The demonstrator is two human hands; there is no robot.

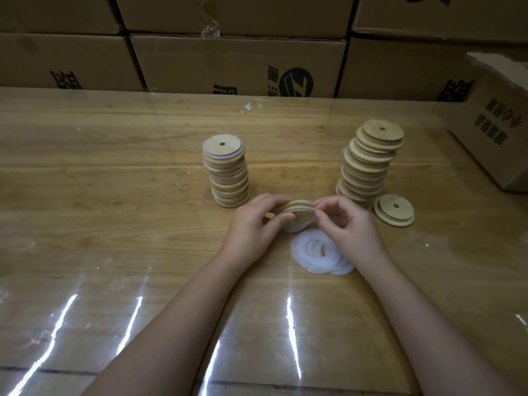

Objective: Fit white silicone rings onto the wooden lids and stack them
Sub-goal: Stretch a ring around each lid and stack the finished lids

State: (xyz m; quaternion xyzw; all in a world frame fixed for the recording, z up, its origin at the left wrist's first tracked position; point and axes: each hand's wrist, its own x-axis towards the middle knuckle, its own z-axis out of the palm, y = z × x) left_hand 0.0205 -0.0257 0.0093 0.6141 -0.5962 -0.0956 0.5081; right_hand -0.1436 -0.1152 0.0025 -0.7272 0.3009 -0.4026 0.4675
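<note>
Held tilted just above the table (114, 195), near its middle: one wooden lid (298, 214), gripped at its left edge by the curled left hand (251, 228). Pinched against its right rim by the right hand (350, 224): a white silicone ring (291, 227). Just below, a pile of loose rings (314, 252). Behind left, a stack of ringed lids (228, 175); behind right, a taller stack of bare lids (368, 164), a single lid (394, 211) at its foot.

Cardboard boxes (237, 64) stacked behind wooden table (100, 172); open carton (497, 124) at right edge.
</note>
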